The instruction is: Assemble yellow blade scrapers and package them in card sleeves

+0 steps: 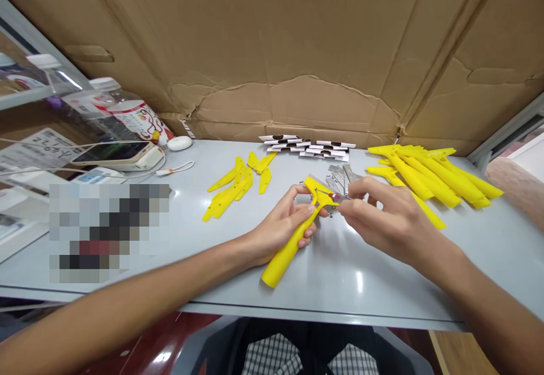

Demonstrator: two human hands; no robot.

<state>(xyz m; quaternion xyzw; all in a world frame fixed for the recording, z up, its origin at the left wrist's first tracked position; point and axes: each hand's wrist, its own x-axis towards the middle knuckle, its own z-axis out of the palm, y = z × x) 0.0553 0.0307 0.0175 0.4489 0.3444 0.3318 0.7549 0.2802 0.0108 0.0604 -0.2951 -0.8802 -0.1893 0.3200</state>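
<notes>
Two hands are working near the middle of the bench (361,295), seen from the head camera. The left hand (280,228) is curling its fingers (304,212) round a yellow plastic handle (285,252), while the right hand (391,219) is pinching its fingers (355,205) narrowly on a small red-and-metal item (334,196) at the handle's forked head. Long yellow pieces (429,177) are lying toward the far right corner, shorter yellow pieces (229,188) left of centre, metal parts (340,178) just behind the hands, and black-and-white strips (306,147) along the far edge.

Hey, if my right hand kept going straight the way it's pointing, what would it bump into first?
Probably the yellow plastic piece in your left hand, just beyond the small red tool held by your right hand; depth is unclear.
</notes>
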